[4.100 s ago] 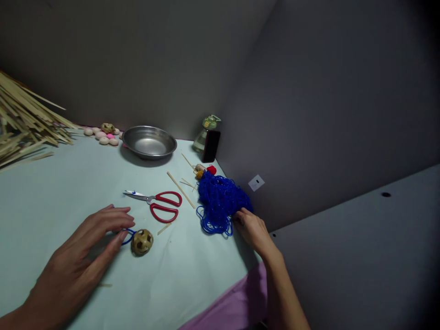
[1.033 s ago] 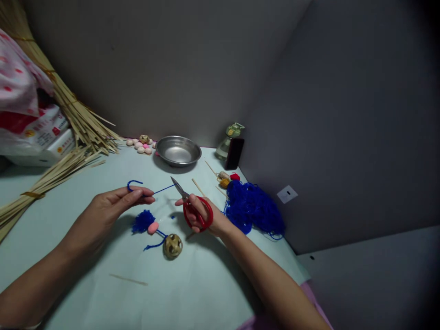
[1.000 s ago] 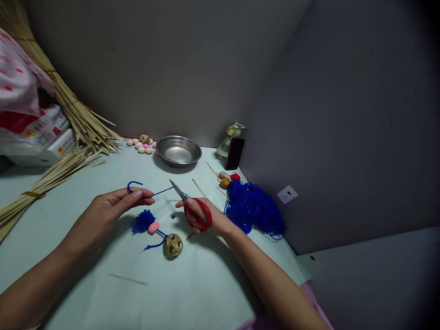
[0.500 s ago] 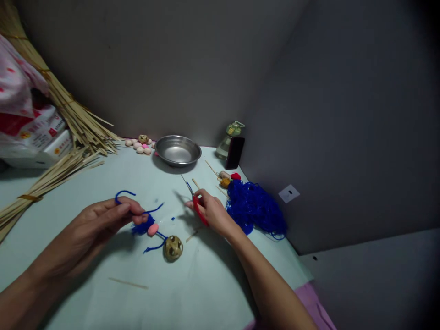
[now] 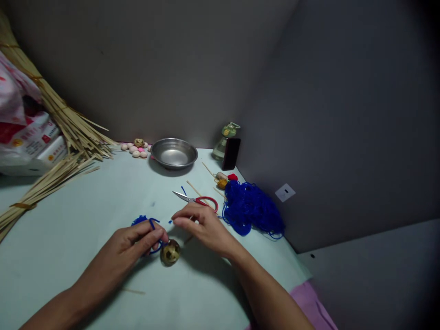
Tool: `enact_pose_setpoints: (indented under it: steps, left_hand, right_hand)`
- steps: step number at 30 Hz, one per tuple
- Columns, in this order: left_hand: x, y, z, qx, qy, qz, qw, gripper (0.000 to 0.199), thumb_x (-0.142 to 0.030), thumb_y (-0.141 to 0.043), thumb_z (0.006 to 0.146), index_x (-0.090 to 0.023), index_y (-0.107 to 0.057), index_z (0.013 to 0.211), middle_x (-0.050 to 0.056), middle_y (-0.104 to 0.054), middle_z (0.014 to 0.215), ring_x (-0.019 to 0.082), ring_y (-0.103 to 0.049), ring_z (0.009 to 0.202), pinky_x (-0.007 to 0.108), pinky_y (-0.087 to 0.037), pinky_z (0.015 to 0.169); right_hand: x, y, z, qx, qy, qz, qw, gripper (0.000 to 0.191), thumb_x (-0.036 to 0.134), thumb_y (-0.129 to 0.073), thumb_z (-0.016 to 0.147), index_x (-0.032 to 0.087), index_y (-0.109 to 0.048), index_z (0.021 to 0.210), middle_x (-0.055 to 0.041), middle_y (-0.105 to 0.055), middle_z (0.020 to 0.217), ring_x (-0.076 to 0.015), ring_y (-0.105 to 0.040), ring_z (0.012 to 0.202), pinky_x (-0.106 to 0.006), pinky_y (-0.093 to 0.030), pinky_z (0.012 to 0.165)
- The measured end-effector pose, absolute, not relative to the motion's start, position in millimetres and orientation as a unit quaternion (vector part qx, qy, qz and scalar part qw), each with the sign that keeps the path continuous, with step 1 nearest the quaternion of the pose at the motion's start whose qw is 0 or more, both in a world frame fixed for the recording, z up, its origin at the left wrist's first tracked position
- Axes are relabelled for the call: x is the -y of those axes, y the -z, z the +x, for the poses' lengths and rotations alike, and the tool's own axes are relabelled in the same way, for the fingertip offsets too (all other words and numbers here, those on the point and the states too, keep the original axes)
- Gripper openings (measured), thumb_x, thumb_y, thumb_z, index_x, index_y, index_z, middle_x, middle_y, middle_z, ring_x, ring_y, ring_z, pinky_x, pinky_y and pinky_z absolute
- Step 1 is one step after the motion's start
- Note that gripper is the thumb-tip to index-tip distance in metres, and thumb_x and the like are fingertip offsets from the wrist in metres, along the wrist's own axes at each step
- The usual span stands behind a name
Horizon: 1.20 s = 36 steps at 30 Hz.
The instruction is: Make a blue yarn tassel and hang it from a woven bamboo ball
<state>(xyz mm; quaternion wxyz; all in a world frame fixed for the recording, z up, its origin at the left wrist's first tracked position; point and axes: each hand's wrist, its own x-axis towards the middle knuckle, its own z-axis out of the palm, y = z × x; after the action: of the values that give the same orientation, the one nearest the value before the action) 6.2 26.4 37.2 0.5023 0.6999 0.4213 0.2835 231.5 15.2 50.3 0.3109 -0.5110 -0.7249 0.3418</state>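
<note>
My left hand (image 5: 142, 243) is closed in a pinch on a blue cord (image 5: 151, 224), whose loose end curls above the fingertips. A blue tassel (image 5: 139, 220) pokes out behind that hand. Just right of the fingertips is a woven ball (image 5: 170, 253) of bamboo strips, with the cord running towards it. The pink bead is hidden now. My right hand (image 5: 199, 224) hovers near a small blue scrap (image 5: 169, 222), thumb and forefinger slightly apart with nothing visible between them. Beyond it, red-handled scissors (image 5: 195, 200) lie on the table.
A heap of blue cord (image 5: 254, 208) lies at the right by the wall. At the back stand a metal bowl (image 5: 174, 153), a phone (image 5: 231, 154) and a glass bottle (image 5: 220, 149). Bundled bamboo strips (image 5: 58, 178) and tissue packs (image 5: 34, 142) occupy the left. Pale beads (image 5: 133, 150) sit behind.
My right hand has let go of the scissors, which now lie on the table, and has moved closer to the left. My left hand has shifted right and down with the cord.
</note>
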Motion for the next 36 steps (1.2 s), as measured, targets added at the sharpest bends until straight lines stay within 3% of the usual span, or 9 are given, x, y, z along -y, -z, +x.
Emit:
enact_pose_setpoints:
  steps: [5,10,13,15,19,25,29,32,36]
  left_hand:
    - [-16.5,-21.1,16.2,-0.352,-0.302,0.782,0.417,0.028,-0.042,-0.056,0.099,-0.028,-0.078,0.088,0.005,-0.080,0.097,0.025,-0.073,0.092,0.037,-0.058,0.085]
    - [-20.5,-12.0,14.4,-0.325,-0.299,0.819,0.367,0.031,-0.040,-0.051,0.104,-0.026,-0.072,0.088,0.003,-0.077,0.089,0.023,-0.072,0.086,0.033,-0.059,0.078]
    - [-26.9,2.6,6.6,-0.312,-0.293,0.845,0.320,0.022,-0.043,-0.069,0.095,-0.029,-0.071,0.113,0.006,-0.078,0.113,0.029,-0.072,0.105,0.041,-0.061,0.088]
    - [-29.3,16.9,3.1,-0.274,-0.286,0.874,0.281,0.057,-0.041,-0.081,0.086,-0.035,-0.060,0.139,0.008,-0.071,0.140,0.037,-0.064,0.131,0.054,-0.055,0.108]
    - [-30.0,26.0,3.4,-0.268,-0.260,0.881,0.291,0.043,-0.028,-0.070,0.093,-0.039,-0.064,0.134,0.004,-0.073,0.140,0.036,-0.059,0.139,0.067,-0.031,0.125]
    - [-45.2,-50.5,-5.6,-0.414,-0.369,0.665,0.500,0.048,-0.059,-0.078,0.082,-0.031,-0.072,0.121,0.012,-0.080,0.126,0.039,-0.071,0.121,0.048,-0.060,0.098]
    - [-57.5,-87.9,-14.3,-0.406,-0.428,0.580,0.561,0.044,-0.057,-0.081,0.081,-0.032,-0.074,0.117,0.006,-0.082,0.117,0.032,-0.073,0.113,0.038,-0.059,0.094]
    - [-62.7,-96.1,-14.8,-0.381,-0.449,0.547,0.595,0.040,-0.052,-0.079,0.085,-0.034,-0.073,0.120,0.002,-0.081,0.117,0.025,-0.072,0.106,0.031,-0.057,0.088]
    - [-67.8,-102.2,-12.7,-0.361,-0.455,0.543,0.606,0.040,-0.053,-0.074,0.089,-0.031,-0.071,0.123,0.004,-0.079,0.118,0.026,-0.070,0.104,0.034,-0.056,0.086]
  right_hand:
    - [-2.9,-40.3,204.8,0.637,-0.424,-0.477,0.433,0.018,0.038,-0.078,0.089,0.020,-0.082,0.089,-0.0035,-0.071,0.086,-0.0161,-0.062,0.078,-0.029,-0.048,0.069]
    - [-7.7,-35.5,206.1,0.557,-0.495,-0.446,0.496,0.014,0.031,-0.081,0.082,0.020,-0.079,0.075,-0.0017,-0.071,0.076,-0.0147,-0.061,0.073,-0.028,-0.047,0.070]
    - [-13.0,-40.8,217.0,0.467,-0.593,-0.426,0.499,0.023,0.041,-0.082,0.082,0.018,-0.076,0.079,-0.0020,-0.073,0.074,-0.0111,-0.057,0.064,-0.023,-0.042,0.059]
    - [-16.5,-45.2,224.4,0.418,-0.619,-0.414,0.520,0.029,0.044,-0.083,0.081,0.018,-0.072,0.078,-0.0009,-0.072,0.070,-0.0075,-0.049,0.053,-0.020,-0.033,0.049]
    - [-22.7,-55.9,235.1,0.380,-0.628,-0.394,0.553,0.037,0.046,-0.089,0.075,0.017,-0.066,0.077,0.0014,-0.069,0.066,-0.0029,-0.036,0.044,-0.017,-0.024,0.041]
    - [-29.5,-91.9,243.3,0.433,-0.609,-0.383,0.543,0.036,0.046,-0.088,0.078,0.017,-0.067,0.080,0.0033,-0.065,0.063,-0.0027,-0.042,0.044,-0.014,-0.026,0.040]
    - [-34.0,-123.2,240.6,0.481,-0.597,-0.346,0.540,0.028,0.041,-0.084,0.083,0.018,-0.069,0.083,0.0047,-0.064,0.062,-0.0024,-0.041,0.043,-0.014,-0.027,0.039]
    - [-38.1,-140.3,229.3,0.499,-0.585,-0.307,0.560,0.017,0.032,-0.084,0.084,0.019,-0.073,0.086,0.0034,-0.069,0.067,-0.0045,-0.052,0.050,-0.015,-0.038,0.045]
    - [-41.3,-152.5,207.4,0.550,-0.528,-0.272,0.587,0.012,0.023,-0.082,0.083,0.022,-0.077,0.095,0.0010,-0.076,0.079,-0.0078,-0.061,0.062,-0.020,-0.048,0.057]
